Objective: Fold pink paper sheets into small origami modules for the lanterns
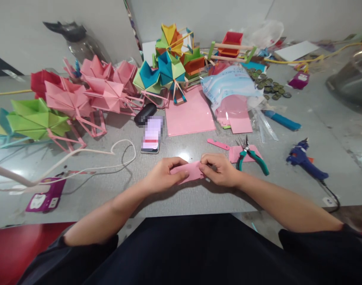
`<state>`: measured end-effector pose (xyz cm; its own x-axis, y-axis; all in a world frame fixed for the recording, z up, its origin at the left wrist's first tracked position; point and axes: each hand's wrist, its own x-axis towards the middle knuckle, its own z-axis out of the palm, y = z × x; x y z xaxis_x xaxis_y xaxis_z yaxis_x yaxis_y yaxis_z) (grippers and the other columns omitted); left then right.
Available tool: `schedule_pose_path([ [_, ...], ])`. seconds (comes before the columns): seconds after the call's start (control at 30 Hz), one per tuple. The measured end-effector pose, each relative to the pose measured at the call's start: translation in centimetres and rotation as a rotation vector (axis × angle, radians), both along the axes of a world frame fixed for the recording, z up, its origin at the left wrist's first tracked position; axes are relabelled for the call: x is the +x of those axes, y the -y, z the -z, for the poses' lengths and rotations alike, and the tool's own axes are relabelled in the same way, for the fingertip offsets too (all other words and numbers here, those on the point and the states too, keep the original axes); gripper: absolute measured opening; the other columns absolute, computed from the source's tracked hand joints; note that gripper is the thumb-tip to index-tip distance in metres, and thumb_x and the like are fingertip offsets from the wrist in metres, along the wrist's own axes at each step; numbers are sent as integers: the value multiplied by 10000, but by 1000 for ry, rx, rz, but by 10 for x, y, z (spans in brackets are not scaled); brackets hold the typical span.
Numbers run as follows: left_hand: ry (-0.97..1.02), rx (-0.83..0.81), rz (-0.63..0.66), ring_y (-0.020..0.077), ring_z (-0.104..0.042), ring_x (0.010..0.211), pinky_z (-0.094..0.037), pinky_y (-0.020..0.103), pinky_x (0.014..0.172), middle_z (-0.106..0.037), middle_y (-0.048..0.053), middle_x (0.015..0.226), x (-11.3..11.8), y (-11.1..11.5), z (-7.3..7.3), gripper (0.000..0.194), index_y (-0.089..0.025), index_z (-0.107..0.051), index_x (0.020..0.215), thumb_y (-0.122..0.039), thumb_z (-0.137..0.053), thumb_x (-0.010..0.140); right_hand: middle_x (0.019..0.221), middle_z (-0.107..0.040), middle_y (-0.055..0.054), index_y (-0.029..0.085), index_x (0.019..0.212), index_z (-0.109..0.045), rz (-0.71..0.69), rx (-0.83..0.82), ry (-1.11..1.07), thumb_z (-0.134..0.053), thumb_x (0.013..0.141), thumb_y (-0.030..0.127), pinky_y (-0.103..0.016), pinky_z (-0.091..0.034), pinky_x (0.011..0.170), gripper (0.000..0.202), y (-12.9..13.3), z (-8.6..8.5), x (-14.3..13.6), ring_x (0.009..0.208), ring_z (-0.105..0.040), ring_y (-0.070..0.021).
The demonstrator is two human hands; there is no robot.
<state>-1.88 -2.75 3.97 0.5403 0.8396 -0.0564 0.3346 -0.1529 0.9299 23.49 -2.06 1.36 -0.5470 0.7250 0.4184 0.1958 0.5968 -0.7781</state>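
Between my two hands, just above the near part of the grey table, is a strip of pink paper (192, 172). My left hand (168, 173) grips its left end, thumb on top and fingers behind. At the other end, my right hand (218, 169) pinches the paper with curled fingers. Right of that hand, green-handled pliers (246, 153) rest on a small stack of pink paper pieces (234, 152). A pink cutter-like tool (218, 144) lies just beyond my right hand.
Folded pink paper shapes (103, 89) on stick legs crowd the back left. Pink sheets (188, 114) lie behind my hands, near a phone (152, 134). A blue glue gun (308, 160) is at right. A white cable (121, 148) loops at left; coins (271, 87) lie far right.
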Motion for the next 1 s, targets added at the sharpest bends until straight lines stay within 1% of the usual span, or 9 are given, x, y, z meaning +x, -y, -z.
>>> schedule_pose_path([
  [0.07,-19,-104,-9,130,-615,587,-452,240,538,-688,0,681,-1,-2,-2,208,-168,-719,856,-358,-684,932,686,-553,35,239,783,-532,30,-20,13,-557,1104,306,-283,-378,590,329,-2,1,1,604,-478,-129],
  [0.13,-15,-183,-26,122,-582,540,-416,231,509,-640,-18,613,-1,-3,-3,240,-174,-692,821,-387,-690,933,669,-530,36,237,765,-521,33,-80,58,-526,1128,386,-289,-368,586,393,-4,1,2,600,-466,-133],
  [0.23,26,-244,-46,115,-563,507,-394,221,489,-615,-28,583,0,-3,-3,231,-178,-684,829,-389,-700,922,654,-488,38,228,745,-516,-59,-180,122,-444,1152,531,-290,-355,578,513,-4,1,3,591,-459,-132],
  [0.37,46,-271,-37,110,-545,491,-382,217,478,-603,-34,586,0,-2,-4,205,-180,-686,828,-372,-713,894,637,-401,50,228,717,-478,-178,-232,133,-381,1135,670,-282,-321,549,616,-3,1,2,566,-416,-120],
  [0.53,48,-238,53,118,-562,550,-399,223,508,-616,-23,634,-1,-3,-6,231,-176,-698,827,-396,-732,890,622,-299,58,244,672,-357,-199,-270,111,-354,1136,683,-289,-291,538,639,0,-3,-1,548,-321,-115],
  [0.67,50,-139,142,128,-580,632,-441,242,577,-650,-3,705,1,-2,-8,321,-173,-717,838,-452,-659,985,628,-302,57,245,673,-338,-296,-303,105,-328,1159,619,-292,-284,546,613,4,-2,-5,545,-312,-112],
  [0.8,-14,-87,128,136,-584,648,-442,263,620,-658,3,690,3,1,-6,373,-172,-721,790,-438,-611,1028,619,-282,65,244,664,-312,-349,-323,131,-349,1162,570,-285,-268,550,597,7,-1,-7,535,-295,-102],
  [0.9,-38,-40,110,129,-558,636,-418,263,615,-637,-3,671,4,4,-3,372,-169,-713,769,-412,-604,1029,625,-300,63,237,662,-342,-359,-365,180,-364,1152,601,-276,-275,555,611,7,-3,-6,543,-314,-96],
  [1.0,-42,2,132,121,-524,617,-393,259,598,-607,-11,643,6,7,0,411,-166,-697,740,-427,-592,1039,628,-339,61,229,675,-402,-371,-400,196,-380,1134,654,-272,-298,572,626,6,-6,-6,560,-347,-97],
])
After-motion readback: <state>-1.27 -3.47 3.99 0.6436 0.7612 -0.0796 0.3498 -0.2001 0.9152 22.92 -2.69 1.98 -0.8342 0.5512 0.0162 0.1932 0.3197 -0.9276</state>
